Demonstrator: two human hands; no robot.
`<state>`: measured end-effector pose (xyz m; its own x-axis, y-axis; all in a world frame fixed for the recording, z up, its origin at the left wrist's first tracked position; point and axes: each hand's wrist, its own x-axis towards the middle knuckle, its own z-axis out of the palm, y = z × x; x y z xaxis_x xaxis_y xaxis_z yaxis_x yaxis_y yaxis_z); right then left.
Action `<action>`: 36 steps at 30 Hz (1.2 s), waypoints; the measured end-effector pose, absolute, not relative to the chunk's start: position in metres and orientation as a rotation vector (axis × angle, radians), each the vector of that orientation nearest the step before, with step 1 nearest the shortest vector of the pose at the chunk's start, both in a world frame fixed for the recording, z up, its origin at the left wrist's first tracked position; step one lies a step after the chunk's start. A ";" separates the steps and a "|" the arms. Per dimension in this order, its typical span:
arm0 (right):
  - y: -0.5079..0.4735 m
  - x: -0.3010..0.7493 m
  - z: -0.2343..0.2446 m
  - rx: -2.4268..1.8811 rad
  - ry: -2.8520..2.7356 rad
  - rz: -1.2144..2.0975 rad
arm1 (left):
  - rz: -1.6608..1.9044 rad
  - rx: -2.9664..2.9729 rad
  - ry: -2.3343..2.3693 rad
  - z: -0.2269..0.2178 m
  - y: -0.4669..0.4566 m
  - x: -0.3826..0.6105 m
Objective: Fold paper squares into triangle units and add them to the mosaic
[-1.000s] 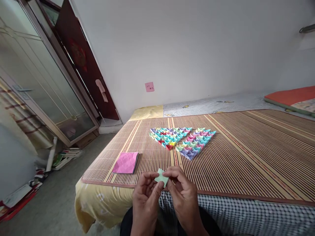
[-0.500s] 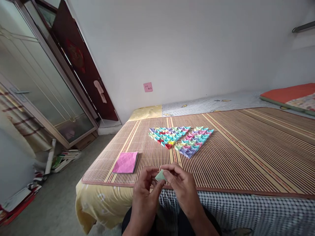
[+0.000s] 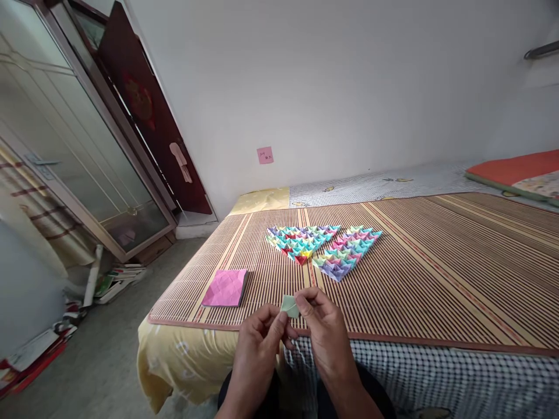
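Note:
Between my hands is a small pale green piece of folded paper, held just above the near edge of the bed mat. My left hand pinches its lower left side between thumb and fingers. At its upper right, the thumb and forefinger of my right hand grip the paper. Farther out on the mat lie two groups of folded paper pieces in many colours, a triangular group and a slanted group. A stack of square pink paper rests left of my hands.
A striped bamboo mat covers the bed, over a yellow and checked sheet. An orange quilt lies at the far right. A pink note sticks to the wall. Books lie on the floor at left.
The green paper has gone from a pointed, triangular look to a squarish one. My left fingers have shifted lower on it, while my right hand still pinches its right side.

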<state>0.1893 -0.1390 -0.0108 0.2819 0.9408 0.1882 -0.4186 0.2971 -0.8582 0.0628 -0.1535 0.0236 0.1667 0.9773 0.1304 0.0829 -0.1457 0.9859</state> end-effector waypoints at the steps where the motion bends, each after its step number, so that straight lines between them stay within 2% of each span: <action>1: -0.140 0.191 -0.010 -0.778 -0.842 1.061 | 1.154 1.523 1.135 0.025 -0.154 0.061; 9: -0.147 0.203 -0.001 -0.686 -1.140 1.122 | 1.066 2.017 1.265 0.031 -0.158 0.056; 16: -0.151 0.197 0.000 -0.718 -1.121 0.976 | 1.180 1.749 1.225 0.020 -0.157 0.060; 28: -0.146 0.210 0.004 -0.797 -1.242 1.114 | 1.052 1.577 1.053 0.026 -0.158 0.062; 36: -0.139 0.211 0.006 -0.781 -1.252 1.216 | 1.231 1.328 1.022 0.015 -0.155 0.060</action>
